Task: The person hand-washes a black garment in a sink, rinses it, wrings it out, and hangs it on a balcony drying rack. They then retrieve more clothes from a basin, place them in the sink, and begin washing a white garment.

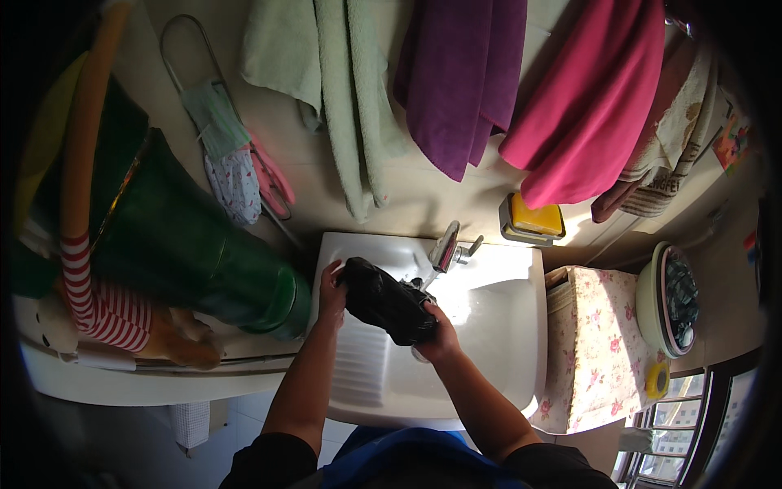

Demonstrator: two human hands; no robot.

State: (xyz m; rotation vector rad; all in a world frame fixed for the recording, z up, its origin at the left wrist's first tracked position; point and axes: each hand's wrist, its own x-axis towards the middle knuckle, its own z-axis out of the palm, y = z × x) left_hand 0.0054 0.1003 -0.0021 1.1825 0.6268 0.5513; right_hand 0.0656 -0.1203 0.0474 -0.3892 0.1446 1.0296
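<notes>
Between my two hands is a black, crumpled, glossy bundle (391, 305); whether it is wet cloth or thin plastic I cannot tell. My left hand (333, 293) grips its left end, fingers partly hidden behind it. The lower right end is in my right hand (441, 333), the thumb lying on top. Both hands hold it above a white ceramic washbasin (489, 367) with a ribbed washboard slope (357, 367) on its left. Just behind the bundle stands a chrome faucet (446, 247), from which water appears to run beside the bundle's upper right edge.
Yellow soap (536, 215) sits in a wall holder. Towels, pale green (342, 104), purple (458, 79) and pink (592, 104), hang above. Left are a large green glossy object (201, 244) and a striped plush toy (122, 312). Right, a floral-covered stand (602, 360) bears tape (658, 380) and stacked basins (654, 299).
</notes>
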